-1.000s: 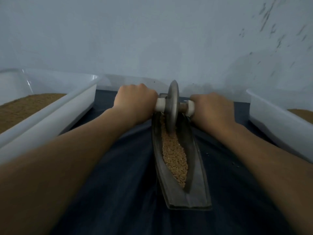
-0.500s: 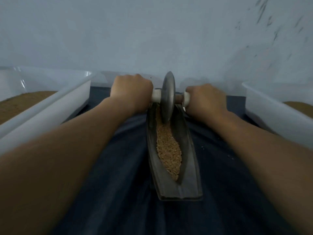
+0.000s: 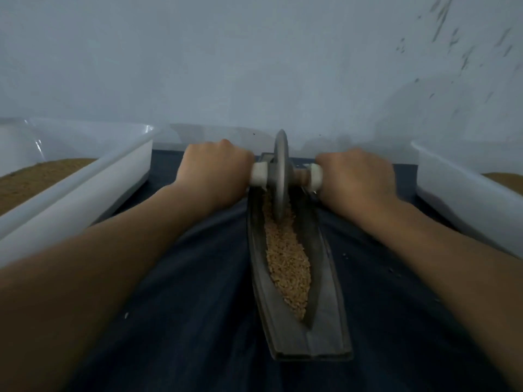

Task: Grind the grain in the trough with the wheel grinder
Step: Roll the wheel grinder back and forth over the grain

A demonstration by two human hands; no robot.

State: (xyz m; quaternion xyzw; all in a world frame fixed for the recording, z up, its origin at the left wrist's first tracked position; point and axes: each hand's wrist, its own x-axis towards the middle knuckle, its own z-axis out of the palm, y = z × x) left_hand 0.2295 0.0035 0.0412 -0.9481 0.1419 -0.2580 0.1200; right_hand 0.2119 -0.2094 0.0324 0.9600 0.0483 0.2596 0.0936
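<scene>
- A person's left hand is curled around the left end of the handle of a wheel grinder; the right hand is curled around the right end.
- The wheel stands upright between the two fists, its lower edge sunk into the grain at the far end of the trough.
- The long, dark trough runs from between the hands back toward the person, lying on a dark blue cloth, with the grain heaped along its groove.
- Outside the left hand sits a white tub holding brown meal; outside the right hand sits a second white tub.
- A few stray grains lie on the cloth under the right forearm.
- A pale wall rises just beyond the hands.
</scene>
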